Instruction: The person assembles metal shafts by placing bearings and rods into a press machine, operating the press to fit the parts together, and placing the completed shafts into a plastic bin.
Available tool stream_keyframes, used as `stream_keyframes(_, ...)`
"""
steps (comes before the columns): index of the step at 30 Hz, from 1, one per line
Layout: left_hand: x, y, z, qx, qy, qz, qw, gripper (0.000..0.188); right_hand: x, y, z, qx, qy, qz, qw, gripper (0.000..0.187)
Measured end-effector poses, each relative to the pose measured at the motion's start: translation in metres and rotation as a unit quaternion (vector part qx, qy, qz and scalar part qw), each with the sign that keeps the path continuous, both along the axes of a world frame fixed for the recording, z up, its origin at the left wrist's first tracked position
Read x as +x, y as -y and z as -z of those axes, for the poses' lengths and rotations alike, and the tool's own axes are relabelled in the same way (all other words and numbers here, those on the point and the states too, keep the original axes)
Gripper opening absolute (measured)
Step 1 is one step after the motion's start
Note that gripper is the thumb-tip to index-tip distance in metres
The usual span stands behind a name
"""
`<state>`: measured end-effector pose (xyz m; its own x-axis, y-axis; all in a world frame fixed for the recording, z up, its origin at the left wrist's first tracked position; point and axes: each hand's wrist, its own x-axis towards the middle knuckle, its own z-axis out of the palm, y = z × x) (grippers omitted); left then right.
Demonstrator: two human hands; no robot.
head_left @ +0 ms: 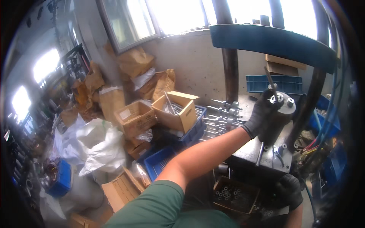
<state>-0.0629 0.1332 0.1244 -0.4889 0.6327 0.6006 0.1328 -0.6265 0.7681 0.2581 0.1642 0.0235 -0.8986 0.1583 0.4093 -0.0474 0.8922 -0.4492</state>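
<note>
My left hand (263, 113), in a black glove, is at the top of a round metal fixture (286, 109) on the bench. Its fingers are closed around a metal rod (268, 77) with a collar, tilted upward. Small ring-shaped pieces (291, 102) sit on the fixture's top. Below the bench's front edge is my right hand (292, 189), also black-gloved; its fingers are lost in shadow. Near it stands an open box (254, 205) of small metal rings. Pliers (278, 156) and a metal bar (260, 154) are at the bench's front.
Several rods with collars (224, 117) are lined up at the bench's left. A blue curved beam (270, 43) spans above, on dark posts (230, 72). Cardboard boxes (186, 114), blue bins (154, 163) and white sacks (100, 144) crowd the left. Hoses (325, 131) hang at the right.
</note>
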Motion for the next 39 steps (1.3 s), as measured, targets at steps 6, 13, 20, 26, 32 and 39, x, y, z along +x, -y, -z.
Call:
stream_keyframes(6, -0.021, -0.037, -0.015, -0.037, 0.016, 0.025, 0.999, 0.052, 0.0, 0.004, -0.003, -0.045, 0.071, 0.036, 0.996, 0.022)
stream_keyframes(13, -0.016, -0.081, -0.036, -0.084, -0.043, 0.02, 0.995, 0.048, -0.003, 0.007, -0.002, -0.081, 0.109, 0.032, 0.99, 0.023)
stream_keyframes(20, -0.006, -0.095, -0.026, -0.075, -0.034, 0.075, 0.994, 0.046, -0.006, 0.011, 0.003, -0.05, 0.151, 0.05, 0.986, 0.023)
stream_keyframes(26, -0.036, -0.118, -0.004, 0.004, -0.268, -0.001, 0.963, 0.048, -0.004, 0.019, -0.014, 0.001, 0.165, 0.059, 0.984, 0.024)
stream_keyframes(32, -0.031, -0.111, -0.008, 0.094, -0.449, -0.161, 0.874, 0.053, 0.026, 0.052, -0.067, 0.084, 0.108, 0.095, 0.986, 0.023)
stream_keyframes(39, -0.015, -0.111, -0.018, -0.135, -0.128, -0.006, 0.982, 0.051, 0.117, 0.078, -0.145, 0.189, 0.164, 0.254, 0.934, 0.038)
